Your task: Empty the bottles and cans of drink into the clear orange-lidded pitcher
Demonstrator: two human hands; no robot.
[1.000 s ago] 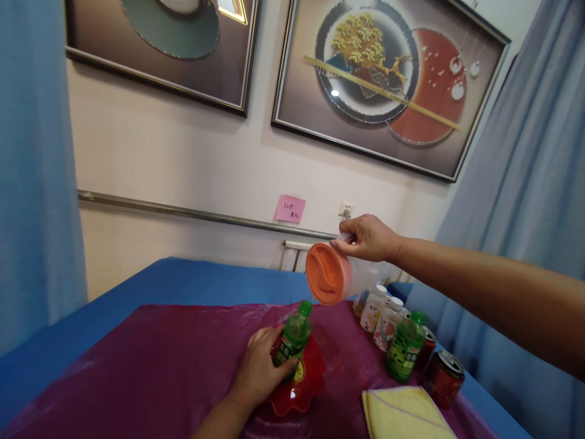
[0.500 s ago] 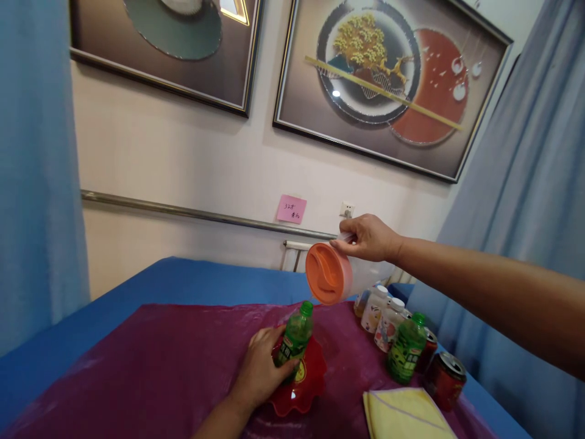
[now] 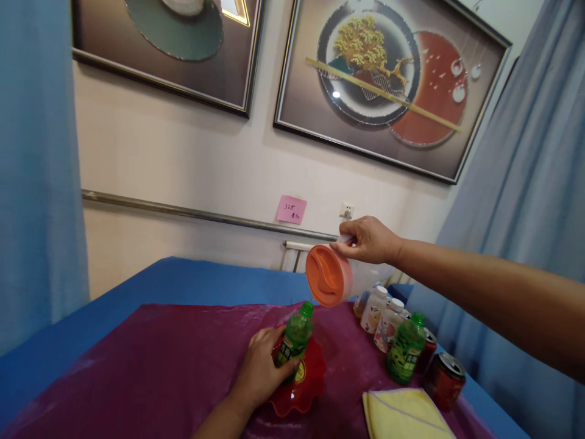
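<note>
My left hand is wrapped round a green plastic bottle with no cap on its mouth. The bottle stands on a red scalloped plate with a yellow mark. My right hand grips the handle of a clear pitcher, which is tipped on its side. Its orange lid faces left, just above and right of the bottle's mouth, apart from it. Whether liquid runs between them is hard to make out.
At the right stand several white-capped bottles, a second green bottle and red cans. Nearer lies a folded yellow cloth. A purple plastic sheet covers part of the blue bed; curtains hang on both sides.
The pitcher and my right hand have sunk very slightly. My left hand and the bottle stay where they were.
</note>
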